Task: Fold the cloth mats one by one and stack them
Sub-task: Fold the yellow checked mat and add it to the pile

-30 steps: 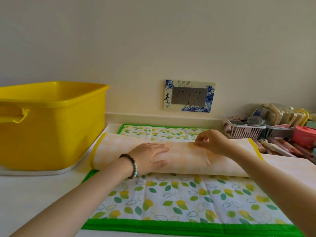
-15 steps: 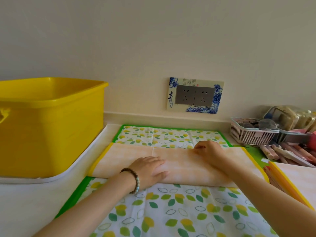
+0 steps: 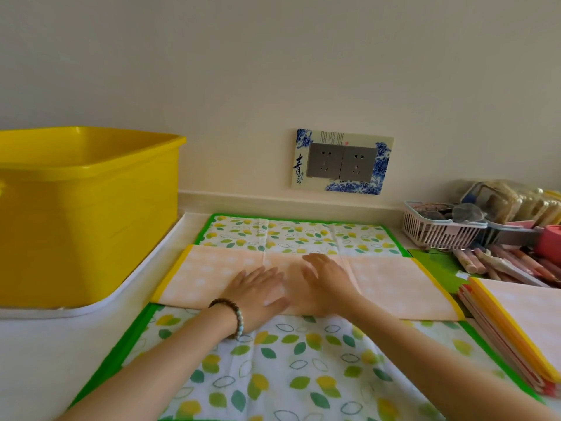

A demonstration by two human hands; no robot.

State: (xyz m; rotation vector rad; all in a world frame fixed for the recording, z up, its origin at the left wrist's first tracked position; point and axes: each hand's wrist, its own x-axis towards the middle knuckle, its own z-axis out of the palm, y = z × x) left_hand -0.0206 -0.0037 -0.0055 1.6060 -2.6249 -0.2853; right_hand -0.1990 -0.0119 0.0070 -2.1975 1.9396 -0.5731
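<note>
Pressing flat, both open hands, left hand [image 3: 258,294] and right hand [image 3: 326,284], smooth the soft rectangular peach mat [image 3: 391,287].

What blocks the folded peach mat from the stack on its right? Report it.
Nothing visible. The left hand and right hand lie flat on the folded peach mat; the stack of folded mats sits just beyond its right end, only the leaf-print mat lying between.

**White counter [image 3: 45,360], pretty crowded**

A green-bordered leaf-print mat [image 3: 303,375] lies spread flat in the middle. Left of it is a white tray [image 3: 145,268] carrying a yellow tub [image 3: 91,223]. On the right are a stack of folded mats [image 3: 516,329], a white basket [image 3: 437,229] by the wall, and pinkish sticks [image 3: 510,262] in between.
</note>
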